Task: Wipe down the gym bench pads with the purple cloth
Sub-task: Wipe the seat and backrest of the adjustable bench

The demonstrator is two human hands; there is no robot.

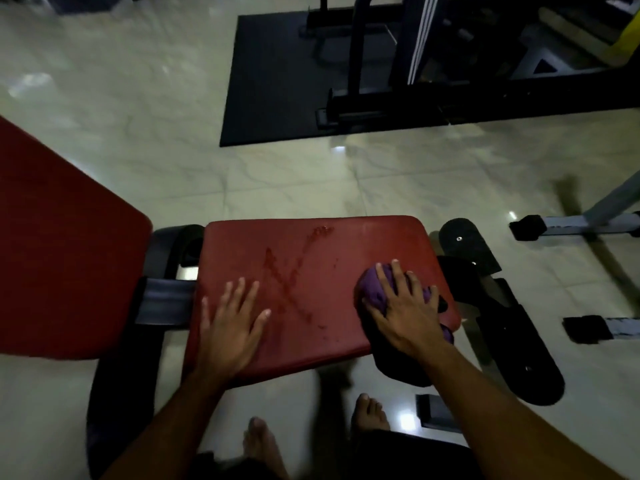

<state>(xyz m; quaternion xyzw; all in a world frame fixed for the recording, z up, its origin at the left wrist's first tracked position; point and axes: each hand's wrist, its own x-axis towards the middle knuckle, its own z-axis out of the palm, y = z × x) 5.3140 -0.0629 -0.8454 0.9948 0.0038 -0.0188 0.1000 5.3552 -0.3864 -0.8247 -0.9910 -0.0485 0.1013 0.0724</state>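
Red seat pad (311,244); left hand (230,323) flat; right hand (407,306) on purple cloth (372,289)

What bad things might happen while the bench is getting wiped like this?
The purple cloth sits at the right edge of the seat pad under the right hand, so it might slide off. The wet streaks lie mid-pad, beside the left hand pressing flat there; that hand could slip. Drips might reach the shiny floor near the bare feet.
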